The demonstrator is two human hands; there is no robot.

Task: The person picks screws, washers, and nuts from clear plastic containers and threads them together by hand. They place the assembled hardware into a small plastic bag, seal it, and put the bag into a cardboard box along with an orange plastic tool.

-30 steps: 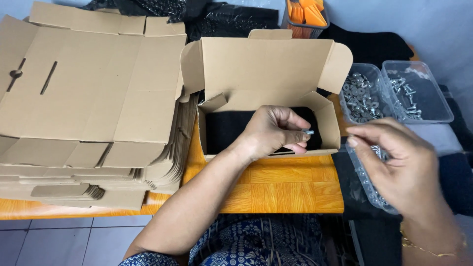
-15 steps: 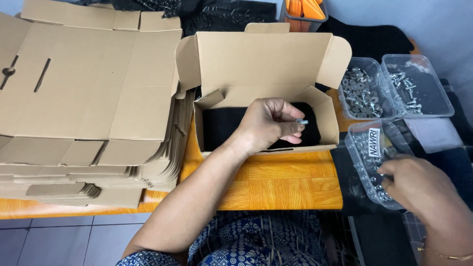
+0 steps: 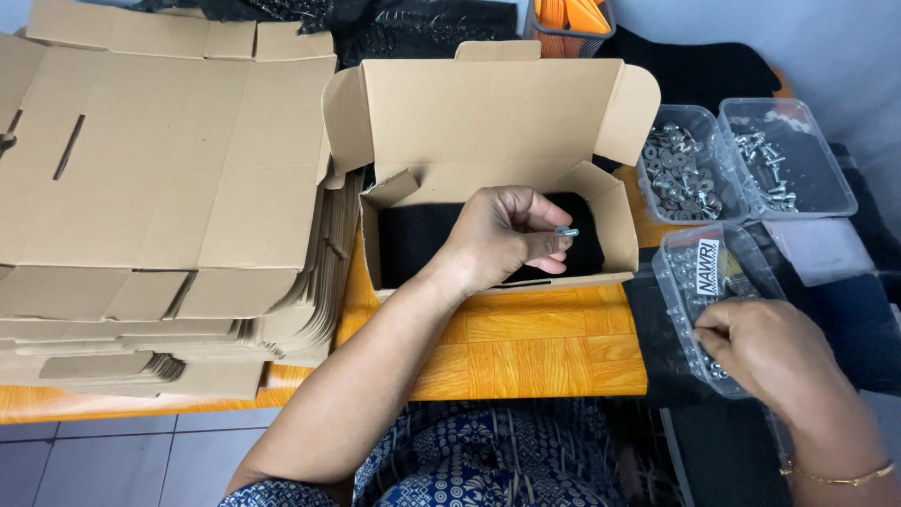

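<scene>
An open cardboard box [image 3: 497, 113] lined with black foam stands on the orange table [image 3: 535, 343]. My left hand [image 3: 502, 239] hovers over the box and pinches a small metal screw [image 3: 566, 231] between thumb and fingers. My right hand [image 3: 770, 352] reaches into the nearest clear plastic tray [image 3: 699, 272] of small metal parts, with its fingertips down among them; whether it holds one I cannot tell.
A tall stack of flat cardboard box blanks [image 3: 160, 188] fills the left side. Two more clear trays, one with washers [image 3: 678, 169] and one with bolts [image 3: 784, 164], sit at the right. An orange basket [image 3: 568, 17] stands behind the box.
My right hand has dropped from beside the left hand down into the nearest tray. The left hand stays over the box with the screw.
</scene>
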